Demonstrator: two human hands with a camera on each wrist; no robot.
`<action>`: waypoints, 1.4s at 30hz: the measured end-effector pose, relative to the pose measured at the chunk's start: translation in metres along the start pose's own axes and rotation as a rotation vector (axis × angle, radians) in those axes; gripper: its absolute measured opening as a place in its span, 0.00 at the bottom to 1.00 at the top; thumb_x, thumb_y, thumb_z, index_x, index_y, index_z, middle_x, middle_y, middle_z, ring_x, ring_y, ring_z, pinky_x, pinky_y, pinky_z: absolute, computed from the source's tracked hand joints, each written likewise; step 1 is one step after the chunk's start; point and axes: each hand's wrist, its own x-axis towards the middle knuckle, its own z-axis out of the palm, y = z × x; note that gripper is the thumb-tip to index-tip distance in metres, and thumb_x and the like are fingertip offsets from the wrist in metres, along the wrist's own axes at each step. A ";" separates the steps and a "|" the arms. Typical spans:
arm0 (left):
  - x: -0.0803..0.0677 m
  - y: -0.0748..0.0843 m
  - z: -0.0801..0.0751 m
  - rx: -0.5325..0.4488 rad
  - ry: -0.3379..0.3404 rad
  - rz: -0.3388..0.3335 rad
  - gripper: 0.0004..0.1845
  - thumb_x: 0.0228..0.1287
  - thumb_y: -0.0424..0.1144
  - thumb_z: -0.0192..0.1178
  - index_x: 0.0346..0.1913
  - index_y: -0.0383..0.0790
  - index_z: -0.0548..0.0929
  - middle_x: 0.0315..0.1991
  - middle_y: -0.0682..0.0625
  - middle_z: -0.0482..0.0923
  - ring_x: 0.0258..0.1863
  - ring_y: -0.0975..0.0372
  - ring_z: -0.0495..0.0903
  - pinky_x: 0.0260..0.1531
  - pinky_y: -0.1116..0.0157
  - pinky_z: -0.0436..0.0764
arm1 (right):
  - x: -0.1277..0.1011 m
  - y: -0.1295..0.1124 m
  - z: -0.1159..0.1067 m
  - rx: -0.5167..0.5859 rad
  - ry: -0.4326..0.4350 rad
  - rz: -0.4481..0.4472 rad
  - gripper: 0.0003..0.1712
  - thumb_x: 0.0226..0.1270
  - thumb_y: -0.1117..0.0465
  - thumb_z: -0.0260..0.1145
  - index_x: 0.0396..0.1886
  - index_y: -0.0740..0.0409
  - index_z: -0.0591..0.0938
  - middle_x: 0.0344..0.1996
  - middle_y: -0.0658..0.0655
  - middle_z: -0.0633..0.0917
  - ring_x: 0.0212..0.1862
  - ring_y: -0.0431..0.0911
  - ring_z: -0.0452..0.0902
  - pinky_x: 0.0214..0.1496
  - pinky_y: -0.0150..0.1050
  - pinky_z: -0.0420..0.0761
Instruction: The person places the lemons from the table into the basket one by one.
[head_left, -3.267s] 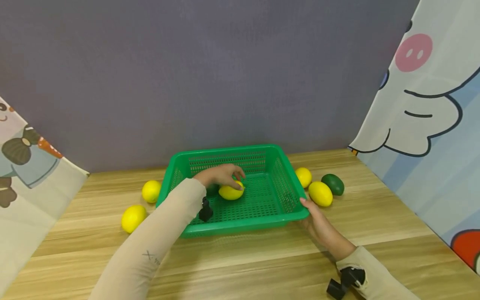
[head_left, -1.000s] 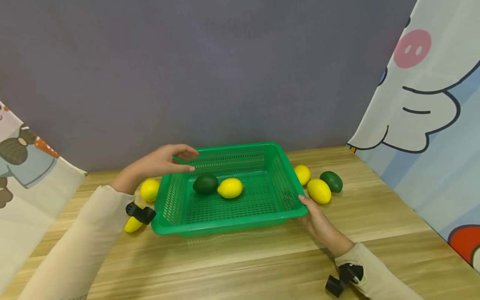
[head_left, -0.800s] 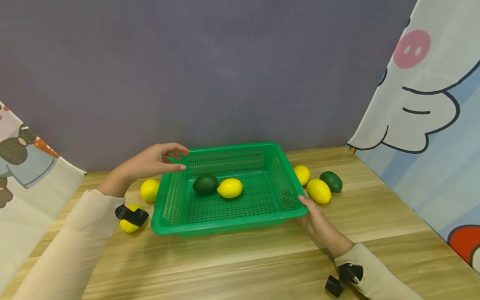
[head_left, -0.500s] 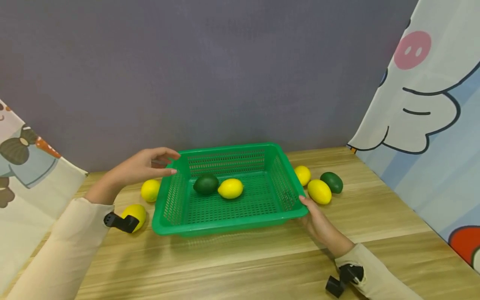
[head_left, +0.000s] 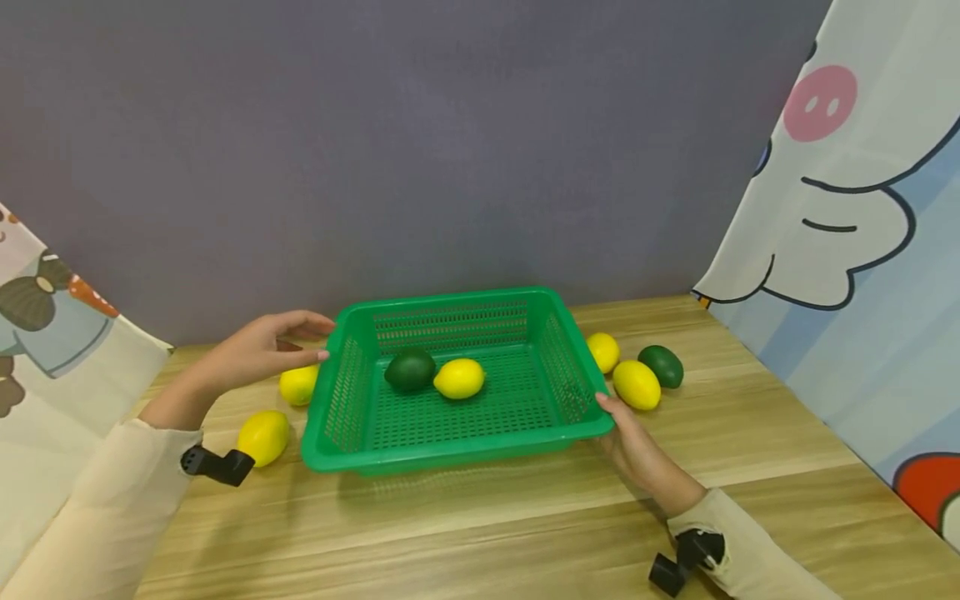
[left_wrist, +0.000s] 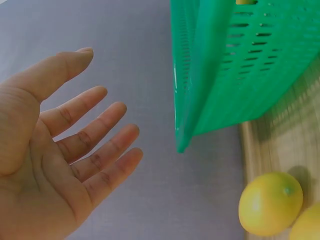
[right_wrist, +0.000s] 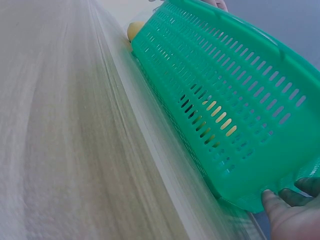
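Two lemons lie on the wooden counter (head_left: 480, 517) at the left, one nearer (head_left: 262, 437), one farther back (head_left: 298, 385). The left hand (head_left: 258, 350) hovers above the farther one, fingers (left_wrist: 95, 130) spread loose and holding nothing, just beside the left rim of a green basket (head_left: 341, 412). Inside the basket rest a dark green avocado (head_left: 409, 370) and a lemon (head_left: 459, 378), touching. The right hand (head_left: 637, 450) grips the basket's near right corner. Right of the basket lie two more lemons (head_left: 603, 351) (head_left: 636, 384) and another avocado (head_left: 661, 366).

5 lemons (head_left: 459, 378), 2 avocados (head_left: 409, 370), 1 basket (head_left: 450, 446)
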 end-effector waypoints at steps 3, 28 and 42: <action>-0.005 -0.003 0.000 0.008 0.012 -0.009 0.22 0.67 0.41 0.58 0.60 0.36 0.73 0.57 0.42 0.75 0.54 0.52 0.75 0.50 0.61 0.76 | 0.000 -0.001 0.000 -0.003 0.008 0.006 0.19 0.78 0.52 0.36 0.52 0.50 0.72 0.42 0.43 0.79 0.49 0.36 0.72 0.54 0.28 0.70; -0.037 -0.037 0.012 0.001 0.033 -0.036 0.19 0.67 0.37 0.57 0.57 0.33 0.74 0.55 0.38 0.75 0.48 0.63 0.76 0.44 0.70 0.77 | 0.000 0.000 0.002 0.007 0.037 0.024 0.18 0.77 0.53 0.37 0.50 0.51 0.73 0.41 0.43 0.80 0.47 0.36 0.73 0.54 0.30 0.71; -0.053 -0.058 0.016 0.009 0.029 -0.057 0.21 0.64 0.37 0.61 0.57 0.31 0.73 0.54 0.36 0.74 0.47 0.70 0.74 0.41 0.69 0.77 | 0.000 -0.001 0.003 -0.016 0.064 0.035 0.18 0.77 0.53 0.37 0.50 0.51 0.73 0.42 0.44 0.79 0.48 0.36 0.73 0.54 0.29 0.71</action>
